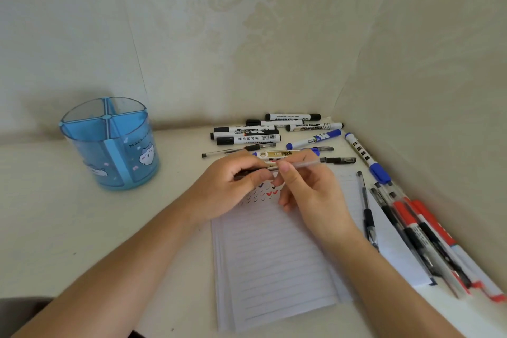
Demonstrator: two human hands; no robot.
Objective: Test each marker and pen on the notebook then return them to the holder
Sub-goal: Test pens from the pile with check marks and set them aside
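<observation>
Over the notebook (274, 255), the left hand (233, 181) curls its fingers round a pen (301, 164) at its dark end — the right hand (310, 192) pinches the clear barrel in its fingers.

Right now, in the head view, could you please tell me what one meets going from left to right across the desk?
Blue holder → left hand → right hand, both hands gripping one pen → single black pen lying on the notebook → row of red and black pens.
</observation>
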